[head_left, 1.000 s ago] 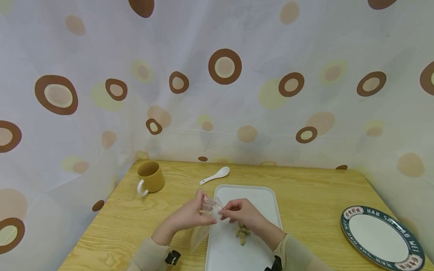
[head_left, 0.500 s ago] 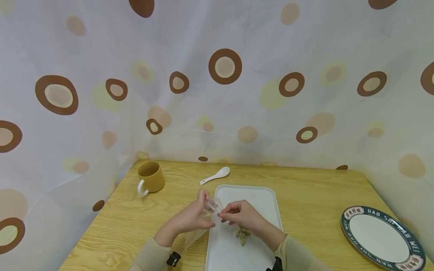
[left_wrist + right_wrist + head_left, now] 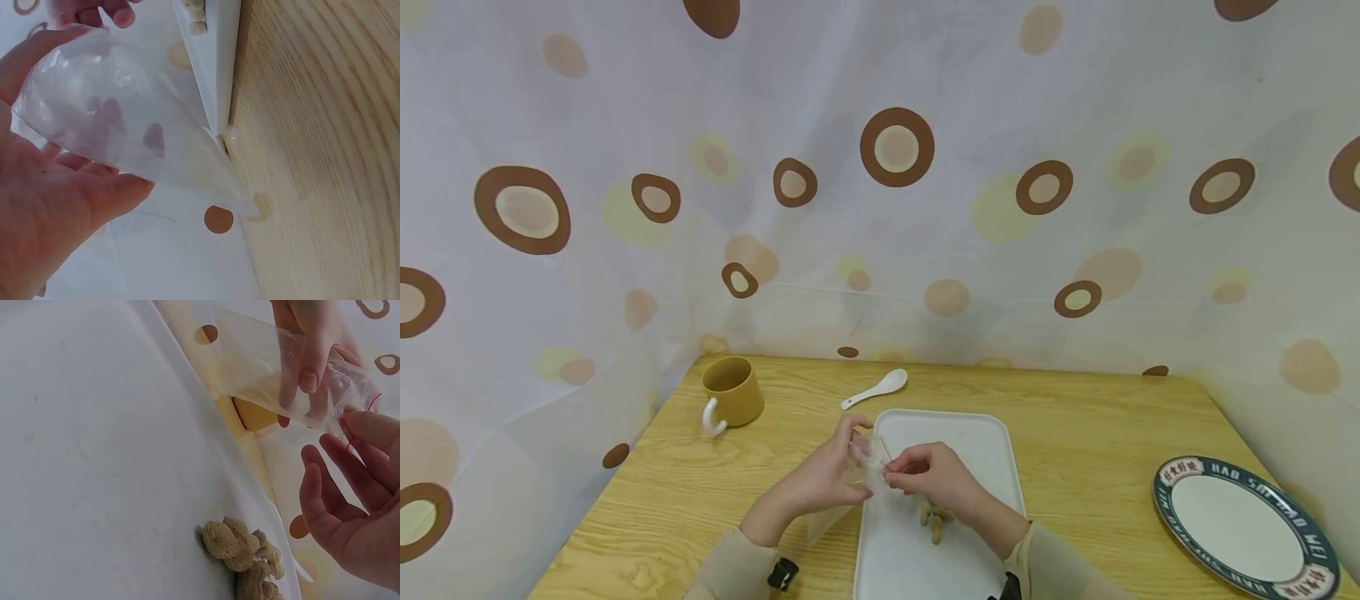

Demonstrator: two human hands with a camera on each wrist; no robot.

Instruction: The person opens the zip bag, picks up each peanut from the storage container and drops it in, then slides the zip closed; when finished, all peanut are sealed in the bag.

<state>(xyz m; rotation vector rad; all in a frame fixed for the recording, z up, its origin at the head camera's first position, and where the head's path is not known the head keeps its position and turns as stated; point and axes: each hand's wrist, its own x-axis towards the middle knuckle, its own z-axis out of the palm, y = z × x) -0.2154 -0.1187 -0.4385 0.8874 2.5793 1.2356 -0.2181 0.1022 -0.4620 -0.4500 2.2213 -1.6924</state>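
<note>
A clear zip-lock bag (image 3: 867, 455) with a red line along its mouth is between the two hands, above the left edge of a white tray (image 3: 901, 571). My left hand (image 3: 822, 478) loosely curls round the bag, thumb below and fingers above in the head view. Its lower corner hangs out past that hand in the left wrist view. My right hand (image 3: 938, 478) pinches the mouth near the red line (image 3: 374, 402) with thumb and index finger, its other fingers loosely bent. Several unshelled peanuts (image 3: 240, 547) lie heaped on the tray, partly hidden under the right hand in the head view.
A yellow mug (image 3: 734, 393) with a white handle stands at the table's back left. Behind the tray lies a white spoon (image 3: 880, 388). An oval plate (image 3: 1240, 525) with a dark green lettered rim is at the right. A patterned curtain (image 3: 985, 250) surrounds the wooden table.
The left hand's fingers and thumb have spread wider round the bag, and its mouth has opened out a little. The right hand keeps its pinch almost in place.
</note>
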